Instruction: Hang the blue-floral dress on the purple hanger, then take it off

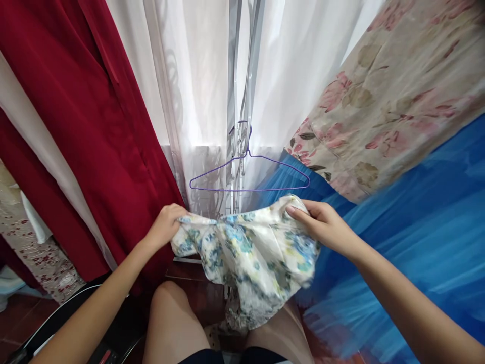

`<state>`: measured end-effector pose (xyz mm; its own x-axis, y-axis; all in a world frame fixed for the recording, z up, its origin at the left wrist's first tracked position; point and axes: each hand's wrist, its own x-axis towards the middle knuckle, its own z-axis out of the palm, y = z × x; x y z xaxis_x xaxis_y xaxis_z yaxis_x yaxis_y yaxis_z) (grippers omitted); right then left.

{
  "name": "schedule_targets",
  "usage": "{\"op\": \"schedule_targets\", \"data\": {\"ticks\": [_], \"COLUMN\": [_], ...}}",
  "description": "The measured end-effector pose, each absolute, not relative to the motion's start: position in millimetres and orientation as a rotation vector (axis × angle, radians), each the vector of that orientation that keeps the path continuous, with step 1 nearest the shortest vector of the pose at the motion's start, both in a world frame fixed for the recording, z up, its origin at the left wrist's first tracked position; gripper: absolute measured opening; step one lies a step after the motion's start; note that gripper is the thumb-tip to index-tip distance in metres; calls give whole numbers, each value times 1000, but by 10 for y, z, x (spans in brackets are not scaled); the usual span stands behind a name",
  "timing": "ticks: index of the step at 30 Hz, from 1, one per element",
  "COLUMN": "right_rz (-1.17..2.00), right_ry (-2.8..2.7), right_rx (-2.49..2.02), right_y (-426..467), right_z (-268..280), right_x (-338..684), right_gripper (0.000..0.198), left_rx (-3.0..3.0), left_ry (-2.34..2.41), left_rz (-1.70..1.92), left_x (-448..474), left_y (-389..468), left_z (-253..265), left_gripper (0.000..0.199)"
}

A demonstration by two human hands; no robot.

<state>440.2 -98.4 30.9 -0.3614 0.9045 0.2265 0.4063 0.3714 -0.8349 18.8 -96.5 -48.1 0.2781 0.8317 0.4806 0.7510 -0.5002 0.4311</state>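
A white garment with a blue and yellow floral print point(261, 253) is stretched between my two hands, its lower part hanging over my lap. My left hand point(170, 221) grips its left upper corner with the fingers closed. At the right upper corner my right hand point(317, 221) pinches the cloth, thumb on top. Just beyond the garment's upper edge hangs a purple wire hanger point(250, 190) with nothing on it. Neither hand touches the hanger. Folds hide the garment's exact kind.
Grey metal uprights point(234, 76) stand behind the hanger, before white curtains point(295, 65). A red cloth point(113, 131) hangs at left. A floral cloth point(379, 121) and blue tulle point(382, 263) hang at right. Below my left arm is a dark round container point(125, 321).
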Motion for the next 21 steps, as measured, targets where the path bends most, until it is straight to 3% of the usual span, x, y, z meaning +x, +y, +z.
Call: {"op": "schedule_targets", "data": {"ticks": [7,12,17,21], "right_rz": [424,351,239,136], "right_ry": [-1888,-1917,-1769,-1600], "right_rx": [-1222,-1328,-1160,-1153], "right_y": [-217,-79,-162,43], "right_z": [187,91,14,114], "right_x": [4251,4334,4544,4717], "right_gripper": [41,46,35,53], "left_rx": [1990,1762,1602,1500], "left_ry": [1461,1251,1060,962], "left_rz": [1458,1412,1277,1295], "left_x": [190,412,488,598], "left_y": [-143,52,-91,-185], "left_z": [47,216,236,238], "left_gripper": [31,28,30,37]}}
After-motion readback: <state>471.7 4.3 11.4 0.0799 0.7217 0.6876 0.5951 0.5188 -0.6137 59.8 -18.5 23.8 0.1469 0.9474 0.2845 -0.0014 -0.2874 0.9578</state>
